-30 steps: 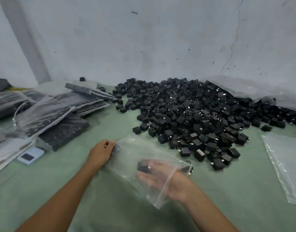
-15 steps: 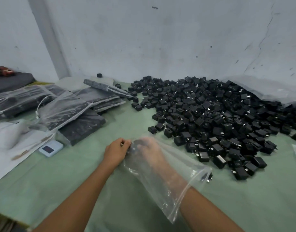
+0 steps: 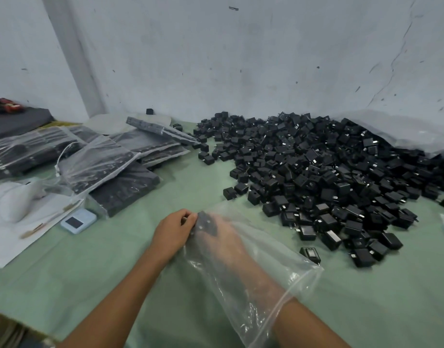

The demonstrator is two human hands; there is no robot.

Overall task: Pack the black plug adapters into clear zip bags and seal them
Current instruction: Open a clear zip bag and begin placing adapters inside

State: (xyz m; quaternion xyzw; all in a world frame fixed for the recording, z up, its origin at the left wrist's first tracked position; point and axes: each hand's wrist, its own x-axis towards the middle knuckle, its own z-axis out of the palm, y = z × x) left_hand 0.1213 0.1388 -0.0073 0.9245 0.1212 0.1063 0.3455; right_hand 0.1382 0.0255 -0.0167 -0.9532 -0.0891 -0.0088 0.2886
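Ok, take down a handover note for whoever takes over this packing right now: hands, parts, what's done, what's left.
Left hand pinches the closed end of the clear zip bag.
Right hand is deep inside that bag, at a dark adapter near the closed end; the plastic blurs its grip.
The loose adapter pile lies to the right, and the filled bags are stacked on the left.
Done: several bags packed.
Left: fill this bag, seal it, then work through the pile.
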